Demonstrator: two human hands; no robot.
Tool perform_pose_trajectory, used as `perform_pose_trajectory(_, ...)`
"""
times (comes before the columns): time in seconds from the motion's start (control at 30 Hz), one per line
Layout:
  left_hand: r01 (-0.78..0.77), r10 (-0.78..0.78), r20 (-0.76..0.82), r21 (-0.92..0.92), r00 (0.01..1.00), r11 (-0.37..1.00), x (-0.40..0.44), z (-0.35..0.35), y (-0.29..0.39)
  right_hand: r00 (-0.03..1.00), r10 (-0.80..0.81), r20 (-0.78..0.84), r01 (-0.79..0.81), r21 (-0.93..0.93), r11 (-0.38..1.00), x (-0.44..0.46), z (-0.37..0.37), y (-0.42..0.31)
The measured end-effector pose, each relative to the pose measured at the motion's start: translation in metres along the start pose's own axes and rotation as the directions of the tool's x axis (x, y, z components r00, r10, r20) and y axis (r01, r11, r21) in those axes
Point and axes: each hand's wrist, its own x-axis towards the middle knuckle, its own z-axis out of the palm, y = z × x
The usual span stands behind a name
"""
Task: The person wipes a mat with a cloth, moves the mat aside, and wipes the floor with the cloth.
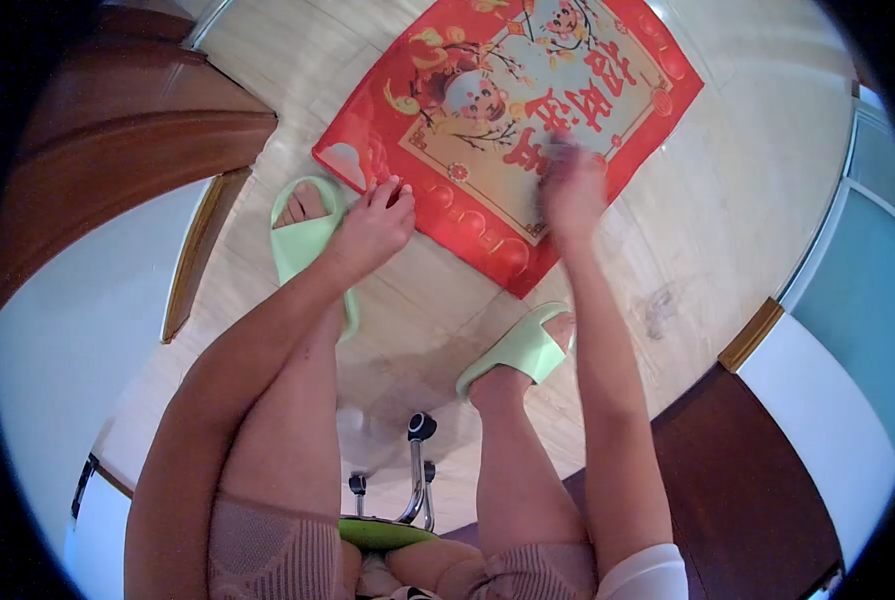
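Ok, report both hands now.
Left hand: fingers curled by red-bordered floor mat; grip unclear.
Right hand: blurred, something dark there; can't tell if closed.

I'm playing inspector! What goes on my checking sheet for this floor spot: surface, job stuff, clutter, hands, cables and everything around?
Surface: pale floor, with a faint grey mark on the right.
Job's things: red printed mat, lying on the floor.
Clutter: nothing seen.
Hands: left hand at the mat's near edge, something dark by it, unclear; right hand over the mat, too blurred to tell what it holds.
Cables: nothing seen.
Surroundings: light green slippers on both feet; wheeled chair; brown woodwork on both sides.
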Motion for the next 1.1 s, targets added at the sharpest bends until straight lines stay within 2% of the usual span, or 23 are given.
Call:
perform_pose_trajectory(0.03,0.001,-0.001,-0.002,-0.01,1.0,1.0,0.001,-0.002,-0.001,0.985,0.162,-0.061,-0.167,-0.101,0.981,0.005,-0.009,0.027)
perform_pose_trajectory(0.07,0.003,-0.003,-0.002,-0.022,1.0,1.0,0.0,-0.005,-0.001,0.94,0.341,-0.02,-0.341,-0.129,0.931,0.011,-0.029,0.034)
perform_pose_trajectory(0.1,0.008,-0.008,0.0,-0.036,1.0,0.999,-0.001,-0.006,0.0,0.911,0.41,-0.051,-0.412,-0.209,0.887,0.016,-0.028,0.058)
perform_pose_trajectory(0.17,0.015,-0.016,-0.015,-0.059,1.0,0.998,-0.002,-0.003,0.0,0.934,0.35,-0.073,-0.353,-0.032,0.935,0.009,-0.031,0.058)
perform_pose_trajectory(0.2,0.018,-0.019,-0.021,-0.068,1.0,0.998,-0.002,-0.002,0.0,0.979,0.197,-0.057,-0.172,0.294,0.94,0.001,-0.029,0.028)
perform_pose_trajectory(0.23,0.019,-0.02,-0.027,-0.05,0.999,0.999,-0.002,-0.001,0.0,0.995,0.046,-0.091,0.016,0.586,0.81,-0.013,-0.022,-0.018)
perform_pose_trajectory(0.27,0.015,-0.016,-0.033,-0.033,0.999,0.999,-0.003,-0.002,0.0,0.997,0.045,0.063,-0.063,0.317,0.946,-0.029,-0.01,-0.05)
perform_pose_trajectory(0.33,0.016,-0.016,-0.012,-0.031,1.0,0.999,0.001,-0.006,-0.001,0.948,-0.318,-0.015,0.29,0.45,0.844,-0.05,0.035,-0.098)
perform_pose_trajectory(0.37,0.02,-0.019,0.021,-0.046,1.0,0.999,0.001,-0.01,-0.002,0.924,-0.185,0.334,0.153,0.12,0.981,-0.052,0.04,-0.121)
perform_pose_trajectory(0.43,0.019,-0.018,0.043,-0.041,0.999,0.999,-0.004,-0.009,-0.001,0.931,-0.289,0.225,0.28,0.071,0.957,-0.043,0.047,-0.108)
perform_pose_trajectory(0.5,0.014,-0.014,-0.003,-0.005,1.0,1.0,-0.002,-0.004,-0.003,0.969,-0.242,0.058,0.243,-0.002,0.97,-0.016,0.027,-0.053)
perform_pose_trajectory(0.53,0.003,-0.003,0.024,-0.001,1.0,1.0,-0.002,0.001,-0.004,0.997,-0.056,0.053,0.043,0.215,0.976,-0.003,0.005,-0.027)
perform_pose_trajectory(0.57,-0.009,0.008,0.053,0.005,0.999,1.0,-0.003,0.007,-0.006,0.988,0.128,0.088,-0.153,0.422,0.893,0.01,-0.017,-0.002)
perform_pose_trajectory(0.6,-0.025,0.024,0.085,0.007,0.996,1.0,-0.002,0.009,-0.006,0.958,0.285,-0.022,-0.285,-0.024,0.958,0.018,-0.018,0.036)
perform_pose_trajectory(0.67,-0.016,0.017,0.087,-0.013,0.996,1.0,0.002,-0.001,-0.007,0.924,0.381,-0.023,-0.378,-0.188,0.906,0.024,-0.04,0.072)
perform_pose_trajectory(0.8,0.011,-0.008,-0.045,0.055,0.999,0.998,0.007,-0.017,0.006,0.924,0.352,-0.151,-0.367,-0.089,0.926,0.013,-0.035,0.048)
perform_pose_trajectory(0.83,-0.042,0.046,-0.088,0.046,0.995,0.998,0.012,-0.02,0.008,0.956,0.22,-0.196,-0.186,0.175,0.967,0.002,-0.03,0.022)
perform_pose_trajectory(0.87,-0.101,0.104,-0.127,0.03,0.986,0.994,0.016,-0.022,0.015,0.972,0.197,-0.13,-0.147,0.32,0.936,-0.018,-0.024,-0.014)
perform_pose_trajectory(0.9,-0.165,0.165,-0.17,0.012,0.972,0.986,0.019,-0.023,0.023,0.983,0.157,0.094,-0.173,0.206,0.963,-0.029,-0.016,-0.043)
perform_pose_trajectory(0.93,-0.212,0.211,-0.065,-0.004,0.975,0.977,0.021,-0.017,0.029,0.972,-0.235,-0.015,0.233,0.205,0.951,-0.05,0.004,-0.058)
perform_pose_trajectory(0.97,-0.254,0.255,0.036,-0.016,0.966,0.967,0.022,-0.006,0.031,0.96,-0.205,0.188,0.19,0.095,0.977,-0.069,0.023,-0.079)
perform_pose_trajectory(1.0,-0.293,0.294,0.14,-0.03,0.945,0.956,0.024,-0.003,0.031,0.94,-0.209,0.271,0.183,0.12,0.976,-0.073,0.02,-0.097)
perform_pose_trajectory(1.1,-0.265,0.267,-0.186,0.037,0.945,0.963,0.019,0.005,0.028,0.956,-0.122,0.266,0.101,0.088,0.991,-0.056,0.017,-0.067)
